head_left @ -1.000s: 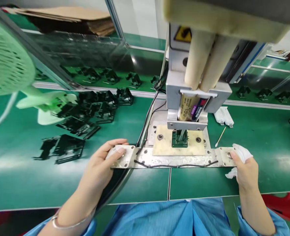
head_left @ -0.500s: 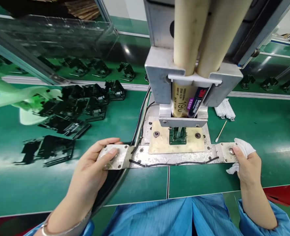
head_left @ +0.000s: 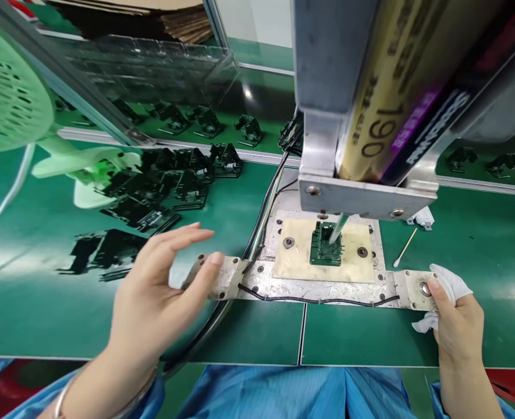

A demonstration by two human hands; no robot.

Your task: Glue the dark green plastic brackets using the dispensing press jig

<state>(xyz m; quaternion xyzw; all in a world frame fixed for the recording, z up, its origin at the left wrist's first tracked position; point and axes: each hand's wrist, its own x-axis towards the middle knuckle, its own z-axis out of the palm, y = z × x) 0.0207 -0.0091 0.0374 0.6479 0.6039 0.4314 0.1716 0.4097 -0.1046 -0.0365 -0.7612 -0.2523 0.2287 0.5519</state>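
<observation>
My left hand [head_left: 161,285] is held open with fingers apart, over the left metal button block [head_left: 227,278]; it grips nothing. In my right hand [head_left: 460,326] a white tissue [head_left: 453,284] is bunched, and the thumb rests on the right button block [head_left: 416,289], beside its round button. Between the hands, a small green-black electronic part [head_left: 326,244] sits on the cream fixture plate [head_left: 281,265]. Above it hangs a glue cartridge [head_left: 379,128] in a metal holder [head_left: 366,196]. Its clear nozzle [head_left: 339,227] points down at the part; whether the tip touches cannot be told.
Several black parts [head_left: 152,192] lie grouped at the left, beside a light green fan [head_left: 10,87]. A cotton swab [head_left: 404,247] and white cartridges [head_left: 423,218] lie right of the fixture. Black cables [head_left: 266,203] run along its left side. More parts [head_left: 248,129] stand behind the rail.
My left hand has come off the left button block and opened. The cartridge and holder have risen away from the part. My right hand stays at its block with the tissue. The view has shifted.
</observation>
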